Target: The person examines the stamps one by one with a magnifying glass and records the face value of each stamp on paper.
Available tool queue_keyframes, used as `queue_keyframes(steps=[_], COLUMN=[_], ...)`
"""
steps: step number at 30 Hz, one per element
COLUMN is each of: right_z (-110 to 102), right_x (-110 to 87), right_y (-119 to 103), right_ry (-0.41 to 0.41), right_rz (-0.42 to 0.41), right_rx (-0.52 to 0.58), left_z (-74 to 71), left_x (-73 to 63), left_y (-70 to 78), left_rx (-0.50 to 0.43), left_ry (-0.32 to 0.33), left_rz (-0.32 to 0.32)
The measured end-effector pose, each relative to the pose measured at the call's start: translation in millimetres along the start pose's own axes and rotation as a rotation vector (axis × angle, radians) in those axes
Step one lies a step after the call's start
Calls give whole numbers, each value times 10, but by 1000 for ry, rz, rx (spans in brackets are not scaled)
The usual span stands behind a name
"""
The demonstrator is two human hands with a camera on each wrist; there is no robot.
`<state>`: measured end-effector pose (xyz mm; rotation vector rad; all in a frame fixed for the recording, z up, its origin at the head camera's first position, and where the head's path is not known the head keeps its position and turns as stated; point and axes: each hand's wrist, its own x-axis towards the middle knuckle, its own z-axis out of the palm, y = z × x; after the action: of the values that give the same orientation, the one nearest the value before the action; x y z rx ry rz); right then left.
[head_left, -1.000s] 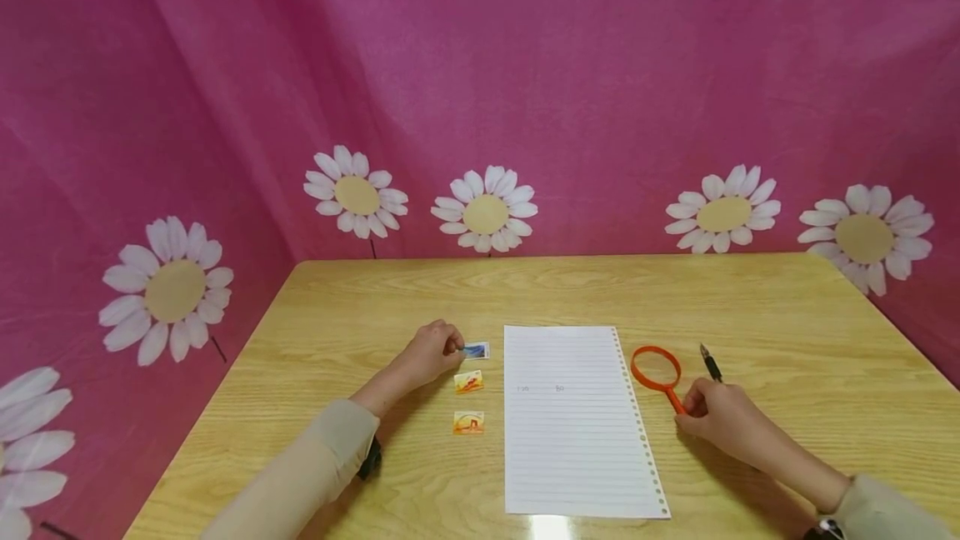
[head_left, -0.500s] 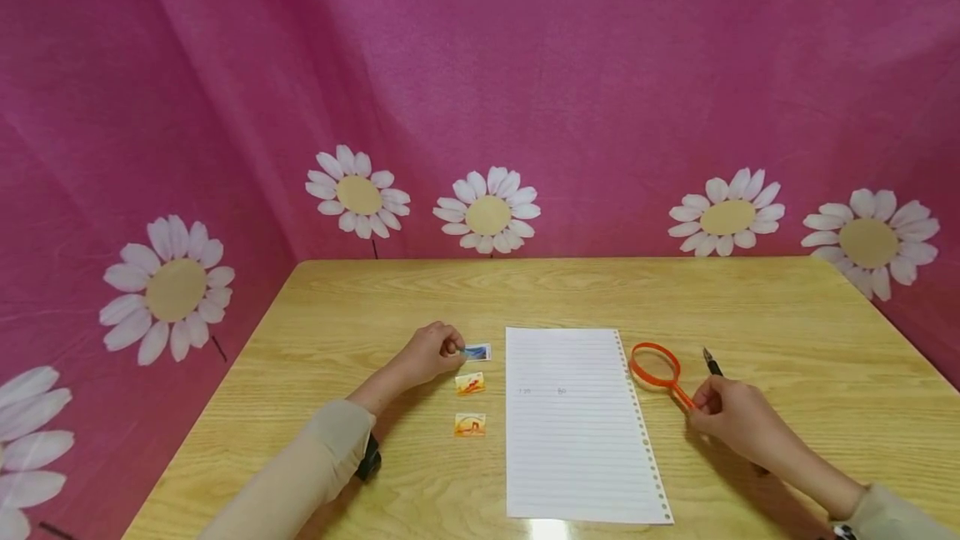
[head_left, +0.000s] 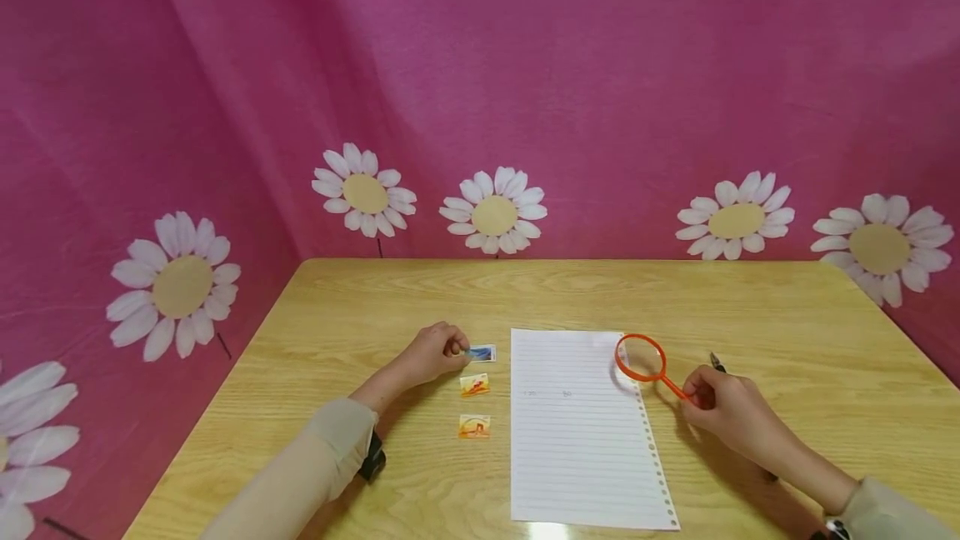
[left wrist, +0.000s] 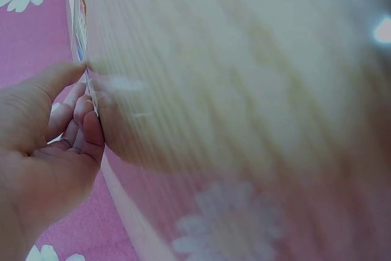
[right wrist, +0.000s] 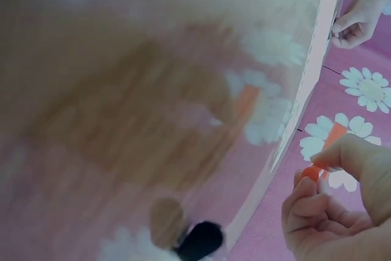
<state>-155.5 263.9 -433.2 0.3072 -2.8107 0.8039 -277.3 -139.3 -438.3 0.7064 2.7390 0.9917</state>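
Note:
In the head view, my left hand (head_left: 435, 350) pinches the left edge of a small blue stamp (head_left: 483, 353) lying on the table. The left wrist view has that hand's (left wrist: 52, 145) thumb and fingertips low at the table surface, the stamp seen edge-on. My right hand (head_left: 731, 411) grips the handle of an orange-rimmed magnifying glass (head_left: 675, 388), whose lens is raised over the right edge of a lined sheet (head_left: 588, 457). Thumb and fingers of the right hand (right wrist: 333, 200) pinch the orange handle (right wrist: 310, 173) in the right wrist view. Faint handwritten numbers (head_left: 567, 394) mark the paper.
Two orange-yellow stamps (head_left: 474, 385) lie in a column below the blue one. A black pen (head_left: 718, 363) lies on the table, partly hidden beneath the right hand. The wooden table (head_left: 360, 298) meets a pink daisy-patterned cloth (head_left: 600, 107) behind and at both sides.
My right hand has gripped the magnifying glass by its handle and lifted it off the table, bringing the lens left over the paper's edge. The left hand stays at the blue stamp.

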Motion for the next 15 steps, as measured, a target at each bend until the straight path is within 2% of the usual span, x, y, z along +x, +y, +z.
queue_keyframes(steps=[9,15], right_z=[44,89], right_x=[79,137], right_y=[-34,-59], right_ry=[-4,22], right_rz=[-48,-126], right_rx=[7,29], left_z=[6,17], left_x=[25,36], left_y=[-40,-62], left_rx=[0,-7], left_ry=[-4,-5], left_rz=[22,9])
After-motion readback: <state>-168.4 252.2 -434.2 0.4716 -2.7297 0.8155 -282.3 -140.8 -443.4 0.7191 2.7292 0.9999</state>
